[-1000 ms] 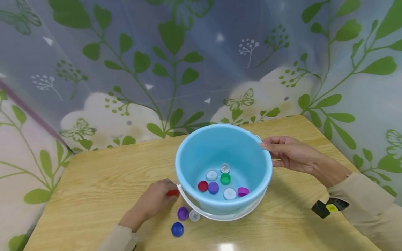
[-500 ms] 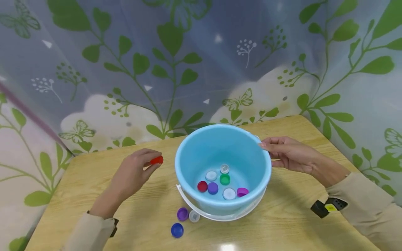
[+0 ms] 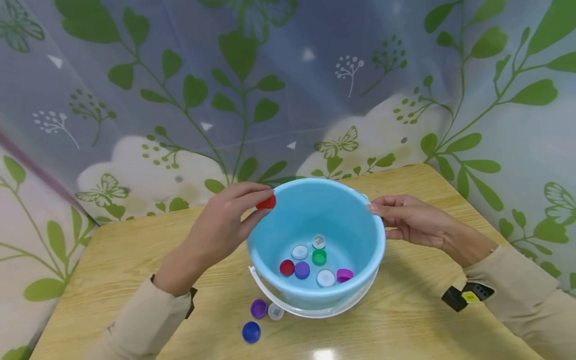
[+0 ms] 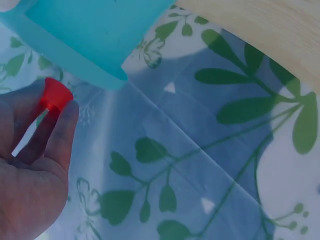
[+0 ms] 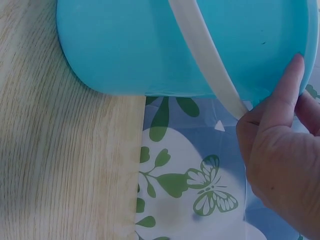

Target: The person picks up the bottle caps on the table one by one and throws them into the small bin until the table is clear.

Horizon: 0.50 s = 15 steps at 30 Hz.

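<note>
My left hand pinches a red bottle cap between thumb and fingers at the left rim of a light blue bucket. In the left wrist view the red cap shows beside the bucket's edge. With thumb and fingers my right hand grips the bucket's right rim, close to where the white handle joins it. Inside the bucket lie several caps, among them a green cap, a dark red cap, a purple cap and a magenta cap.
On the wooden table, left of the bucket's front, lie a purple cap, a white cap and a blue cap. A leaf-patterned curtain stands behind the table and along its sides.
My left hand has lifted the red cap from the table beside the bucket and carried it up and right to the bucket's rim. The right hand has kept its hold.
</note>
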Motion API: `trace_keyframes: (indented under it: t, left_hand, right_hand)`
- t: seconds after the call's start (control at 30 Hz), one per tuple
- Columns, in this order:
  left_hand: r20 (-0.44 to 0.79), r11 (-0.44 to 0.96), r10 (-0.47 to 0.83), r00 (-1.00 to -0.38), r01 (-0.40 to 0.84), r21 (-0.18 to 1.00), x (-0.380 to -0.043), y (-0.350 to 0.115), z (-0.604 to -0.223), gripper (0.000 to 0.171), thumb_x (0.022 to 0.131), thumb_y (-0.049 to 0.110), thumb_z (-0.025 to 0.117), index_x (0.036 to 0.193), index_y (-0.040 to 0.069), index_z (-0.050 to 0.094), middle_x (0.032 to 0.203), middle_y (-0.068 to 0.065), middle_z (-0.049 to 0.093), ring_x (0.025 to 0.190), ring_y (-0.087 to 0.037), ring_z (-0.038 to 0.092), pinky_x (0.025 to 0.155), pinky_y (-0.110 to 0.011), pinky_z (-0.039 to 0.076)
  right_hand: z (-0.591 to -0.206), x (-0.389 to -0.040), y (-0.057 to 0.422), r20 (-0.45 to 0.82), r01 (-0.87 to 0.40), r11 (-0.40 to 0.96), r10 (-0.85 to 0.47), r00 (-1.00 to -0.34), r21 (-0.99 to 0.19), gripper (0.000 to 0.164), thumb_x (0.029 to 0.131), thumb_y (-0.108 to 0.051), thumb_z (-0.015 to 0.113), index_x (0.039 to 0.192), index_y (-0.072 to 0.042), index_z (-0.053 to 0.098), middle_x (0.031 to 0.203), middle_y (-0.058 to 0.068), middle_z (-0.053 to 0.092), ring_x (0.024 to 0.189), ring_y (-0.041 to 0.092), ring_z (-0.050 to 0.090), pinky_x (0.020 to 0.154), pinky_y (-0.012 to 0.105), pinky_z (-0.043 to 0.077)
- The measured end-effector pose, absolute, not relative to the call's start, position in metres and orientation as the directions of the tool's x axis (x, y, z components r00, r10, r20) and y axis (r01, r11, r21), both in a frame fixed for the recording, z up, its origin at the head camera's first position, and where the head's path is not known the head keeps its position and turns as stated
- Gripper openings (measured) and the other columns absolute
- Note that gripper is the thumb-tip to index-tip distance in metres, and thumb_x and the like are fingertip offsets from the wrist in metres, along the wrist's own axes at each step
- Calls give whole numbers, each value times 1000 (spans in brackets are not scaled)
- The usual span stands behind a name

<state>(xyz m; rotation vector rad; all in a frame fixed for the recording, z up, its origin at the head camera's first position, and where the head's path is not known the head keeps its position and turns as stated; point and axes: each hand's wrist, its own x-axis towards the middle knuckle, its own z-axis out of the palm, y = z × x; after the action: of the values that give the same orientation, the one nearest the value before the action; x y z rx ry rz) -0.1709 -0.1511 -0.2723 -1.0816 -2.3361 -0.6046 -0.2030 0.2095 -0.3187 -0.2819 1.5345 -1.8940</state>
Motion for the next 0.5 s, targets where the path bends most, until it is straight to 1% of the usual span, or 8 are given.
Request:
trace_keyframes:
  t: [0.17,0.23,0.4,0.5]
  left_hand:
    - [503,606,625,-597,777,170,-173,-134,-281,33,79,4,77,111,2,70,111,-9,65,105,-24,60,88,-35,52]
    - [452,603,650,-611,776,182,-174,-129,-287,31,82,6,76,112,3,69,112,-8,65,105,-24,60,90,-35,51]
    - [356,616,668,-653,754,227,-175,-124,-296,28,83,7,75,110,6,70,109,-4,65,103,-20,60,91,-32,50]
    - [307,637,674,-672,739,217,-176,-121,-294,26,84,8,74,109,8,70,109,-3,65,104,-19,60,93,-32,49]
  right_hand:
    - [-320,-203,208,-238,364,-83,-620,-747,-928,19,101,-12,48,112,-2,60,105,10,64,96,20,65,86,39,52]
    - [-321,-203,208,-236,365,-86,-623,-746,-927,19,101,-12,49,111,-2,60,105,10,64,96,20,65,85,39,52]
    - [-321,-203,208,-230,362,-89,-627,-744,-928,19,101,-12,48,111,-2,61,104,10,64,96,19,65,86,38,52]
    - [-320,-202,211,-223,359,-98,-626,-747,-928,18,101,-11,48,110,-3,62,104,9,65,96,19,65,85,38,52]
